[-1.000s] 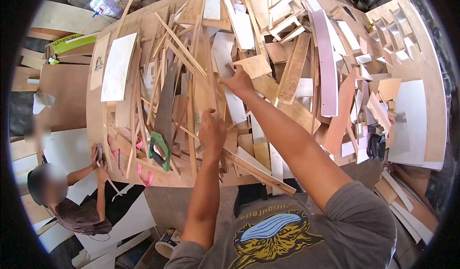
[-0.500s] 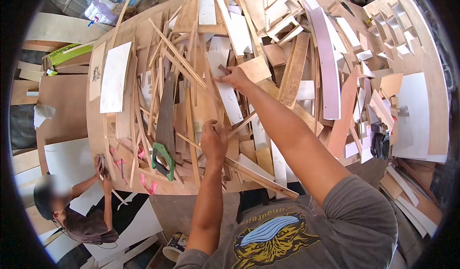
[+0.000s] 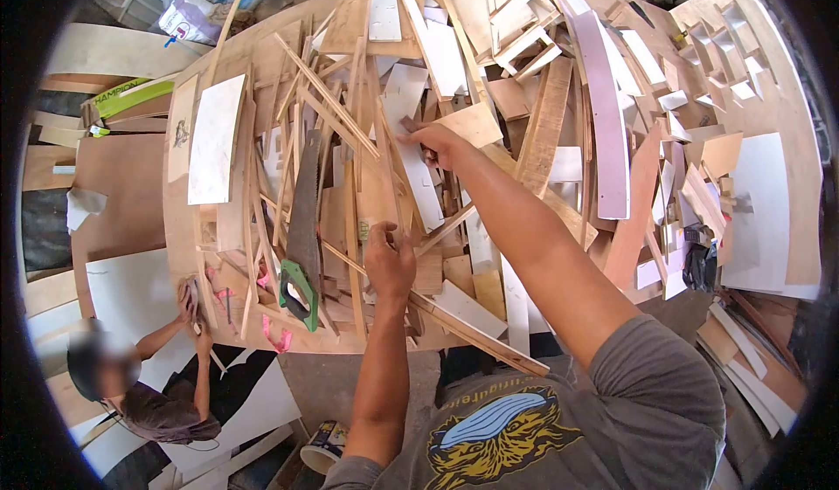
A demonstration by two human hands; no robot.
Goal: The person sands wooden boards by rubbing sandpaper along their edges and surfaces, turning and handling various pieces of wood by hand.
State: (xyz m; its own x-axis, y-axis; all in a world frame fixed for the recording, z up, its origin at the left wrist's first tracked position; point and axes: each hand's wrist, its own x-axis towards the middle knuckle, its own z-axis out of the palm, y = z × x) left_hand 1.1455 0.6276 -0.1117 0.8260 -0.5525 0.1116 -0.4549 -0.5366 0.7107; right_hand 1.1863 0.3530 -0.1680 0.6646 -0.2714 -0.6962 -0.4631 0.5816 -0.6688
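Observation:
My right hand is closed around a small flat brown piece, whose end sticks out past the fingers. It is over a long white board that lies slanted among the wood scraps. Nearer to me, my left hand has its fingers curled over a pale wooden board; what they grip, if anything, is hidden. Left of that hand lies a handsaw with a green and black handle, its blade pointing away from me.
Loose strips and offcuts cover the worktable. A long mauve board and a reddish plank lie to the right. At the lower left, a co-worker holds something at the table edge. A bucket stands below.
The view has shifted slightly. My right hand and the brown piece have moved only a little; my left hand stays in nearly the same place. The co-worker's hands have shifted slightly.

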